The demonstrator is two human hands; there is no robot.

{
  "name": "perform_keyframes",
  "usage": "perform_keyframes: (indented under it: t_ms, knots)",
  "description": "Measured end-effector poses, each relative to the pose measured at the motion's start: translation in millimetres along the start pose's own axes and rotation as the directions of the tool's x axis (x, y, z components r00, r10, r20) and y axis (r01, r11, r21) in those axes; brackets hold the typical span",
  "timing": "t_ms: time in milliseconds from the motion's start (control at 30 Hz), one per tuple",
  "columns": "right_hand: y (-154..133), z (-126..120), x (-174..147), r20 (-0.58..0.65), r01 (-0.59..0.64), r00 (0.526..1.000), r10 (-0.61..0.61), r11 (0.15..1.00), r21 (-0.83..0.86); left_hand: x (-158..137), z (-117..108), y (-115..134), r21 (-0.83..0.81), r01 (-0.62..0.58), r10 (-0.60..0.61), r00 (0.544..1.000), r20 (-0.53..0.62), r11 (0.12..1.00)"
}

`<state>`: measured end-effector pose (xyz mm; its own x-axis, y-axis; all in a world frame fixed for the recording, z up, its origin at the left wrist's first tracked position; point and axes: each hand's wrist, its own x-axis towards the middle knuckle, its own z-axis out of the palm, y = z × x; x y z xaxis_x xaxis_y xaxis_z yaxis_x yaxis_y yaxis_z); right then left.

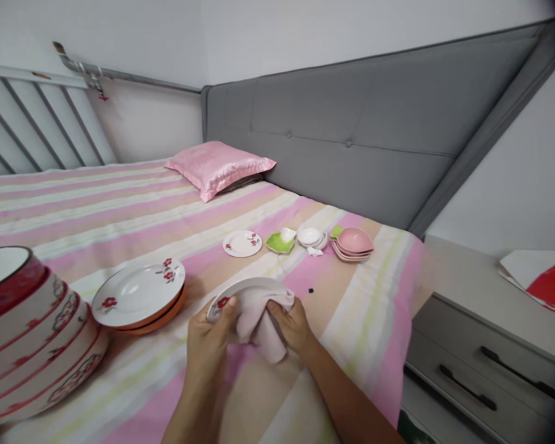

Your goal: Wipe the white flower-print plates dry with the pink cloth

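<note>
My left hand [215, 324] is closed on the left rim of a white plate [250, 285] with red flowers, thumb on its upper face. In my right hand [291, 320] a pale pink cloth [259, 314] is pinched at the plate's right rim, and its loose end hangs over the front. The cloth covers much of the plate. Left of my hands lies a stack of plates [136, 293], the top one white with red flowers and orange edges below it. A small flowered plate [242, 243] lies flat just beyond.
Tall stacked bowls [37, 345] stand at the left. Farther back are a green leaf-shaped dish [280, 243], small white bowls [311, 236] and stacked pink dishes [354, 242]. A pink pillow [222, 163] lies near the grey headboard [333, 117]. A nightstand [485, 345] stands right of the bed.
</note>
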<state>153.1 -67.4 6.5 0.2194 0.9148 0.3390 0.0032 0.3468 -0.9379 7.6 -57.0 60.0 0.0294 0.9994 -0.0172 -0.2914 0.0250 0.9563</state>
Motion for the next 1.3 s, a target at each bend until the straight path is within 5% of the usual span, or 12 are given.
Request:
perform_keyframes:
  t_ms: [300, 533, 700, 833, 1033, 1167, 1300]
  knots:
    - [-3.1, 6.9, -2.2, 0.081, -0.07, 0.995, 0.064, 0.995, 0.072, -14.5, 30.6, 5.9, -0.374, 0.038, -0.131, 0.965, -0.226, 0.926]
    - [-2.6, 9.7, -4.5, 0.142, -0.129, 0.985, 0.094, 0.956, 0.262, -23.2, 41.7, 6.1, -0.43, 0.047, -0.147, 0.968, -0.203, 0.902]
    - [-3.7, 3.0, -1.5, -0.007, -0.144, 0.989, 0.15, 0.965, 0.218, -12.7, 24.8, 5.2, -0.174, 0.038, -0.047, 0.998, -0.048, 0.984]
    - [-1.9, -4.9, 0.2, -0.048, -0.166, 0.984, 0.172, 0.98, 0.107, 0.1, 2.1, 12.7, 0.135, -0.123, 0.125, 0.992, -0.008, 0.983]
    - [-4.8, -4.7, -4.8, 0.091, -0.225, 0.972, 0.216, 0.968, 0.111, 6.7, -21.4, 23.4, 0.386, -0.098, 0.021, 0.98, 0.2, 0.917]
    - [-6.7, -3.4, -7.1, 0.207, -0.256, 0.953, 0.222, 0.954, 0.156, 5.3, -22.2, 23.8, 0.474, -0.056, -0.13, 0.928, 0.35, 0.879]
    - [-7.4, -2.7, -7.6, 0.219, -0.274, 0.948, 0.231, 0.941, 0.197, 4.9, -20.2, 20.6, 0.512, -0.058, -0.131, 0.936, 0.325, 0.857]
